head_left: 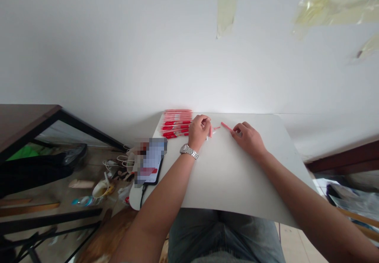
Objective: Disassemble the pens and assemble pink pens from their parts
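My left hand (199,132), with a steel wristwatch (188,151) on its wrist, pinches a pink pen part (211,131) at its fingertips. My right hand (247,137) holds a slim pink pen barrel (226,126) that points toward the left hand. Between the two hands, a small pink piece (217,127) shows, and I cannot tell whether it is held or lying loose. Beside my left hand, a stack of red pens (176,123) in clear wrappers lies on the white tabletop (231,180).
A smartphone (149,162) with a blurred screen and a black cable lies at the table's left edge. White bags, a mug and clutter stand on the floor to the left. A white wall rises behind the table, with yellowish tape strips high up.
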Tool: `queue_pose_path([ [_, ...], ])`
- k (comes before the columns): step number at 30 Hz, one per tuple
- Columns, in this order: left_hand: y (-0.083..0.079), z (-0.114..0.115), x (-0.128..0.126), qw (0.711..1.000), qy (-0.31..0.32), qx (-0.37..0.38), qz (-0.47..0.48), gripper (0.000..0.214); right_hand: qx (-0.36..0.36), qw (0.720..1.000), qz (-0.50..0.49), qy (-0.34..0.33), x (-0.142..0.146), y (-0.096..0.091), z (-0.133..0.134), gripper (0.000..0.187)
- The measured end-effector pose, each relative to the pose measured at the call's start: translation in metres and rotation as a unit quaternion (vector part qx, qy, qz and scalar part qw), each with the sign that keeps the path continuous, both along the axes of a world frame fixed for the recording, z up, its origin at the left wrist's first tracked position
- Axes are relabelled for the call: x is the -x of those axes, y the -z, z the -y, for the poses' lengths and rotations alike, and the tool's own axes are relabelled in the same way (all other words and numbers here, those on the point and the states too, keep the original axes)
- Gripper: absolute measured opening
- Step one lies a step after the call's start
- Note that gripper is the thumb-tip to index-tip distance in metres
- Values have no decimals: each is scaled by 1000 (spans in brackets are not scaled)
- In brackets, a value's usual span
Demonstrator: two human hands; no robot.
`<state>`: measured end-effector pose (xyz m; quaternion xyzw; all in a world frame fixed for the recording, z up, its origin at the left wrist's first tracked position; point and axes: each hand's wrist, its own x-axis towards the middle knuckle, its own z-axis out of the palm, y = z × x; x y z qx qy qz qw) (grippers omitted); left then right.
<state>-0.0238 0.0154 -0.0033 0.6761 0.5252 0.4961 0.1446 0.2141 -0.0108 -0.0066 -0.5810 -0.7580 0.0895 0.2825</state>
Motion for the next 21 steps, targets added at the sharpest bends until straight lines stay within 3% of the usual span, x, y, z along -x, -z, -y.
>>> queue_pose_path([
  [15,-32,6,-2,995,27,61,-69,22,-10,1000,15,1,4,3,-1,18],
  [21,-28,13,17,995,13,66,-77,25,0,998,-56,4,0,2,-5,28],
])
